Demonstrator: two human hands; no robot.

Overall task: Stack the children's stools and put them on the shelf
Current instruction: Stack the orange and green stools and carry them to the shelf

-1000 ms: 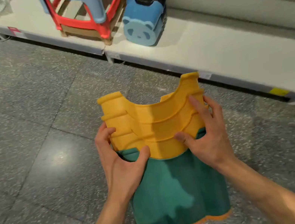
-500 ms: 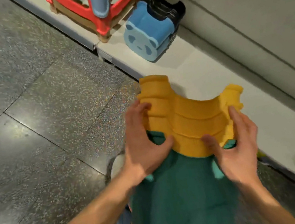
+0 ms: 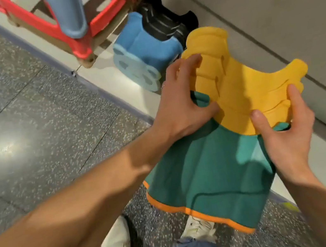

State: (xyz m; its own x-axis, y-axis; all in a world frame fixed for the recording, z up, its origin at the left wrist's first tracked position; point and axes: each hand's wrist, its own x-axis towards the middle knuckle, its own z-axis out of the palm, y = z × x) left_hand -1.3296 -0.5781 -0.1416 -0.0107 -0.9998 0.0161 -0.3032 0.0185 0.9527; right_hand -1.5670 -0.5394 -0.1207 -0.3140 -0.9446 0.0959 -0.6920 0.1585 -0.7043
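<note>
Head view: left hand (image 3: 179, 107) and right hand (image 3: 286, 136) clamp opposite sides of the nested stool stack (image 3: 220, 135), yellow stools inside green, held tilted above the shelf (image 3: 106, 76) edge, just beside the blue panda stool (image 3: 142, 61). Risk: the yellow stools could slide out if the tilt increases; the legs could strike the panda stool. Compared with the earlier frame, the stack now sits closer to the shelf wall

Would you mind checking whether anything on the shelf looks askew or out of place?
Slightly: the blue panda stool stack on the shelf lies tipped on its side, face toward the aisle, while the red stool beside it stands on its legs. Nothing looks spilled or broken. Both hands hold the yellow-and-green stack.
</note>
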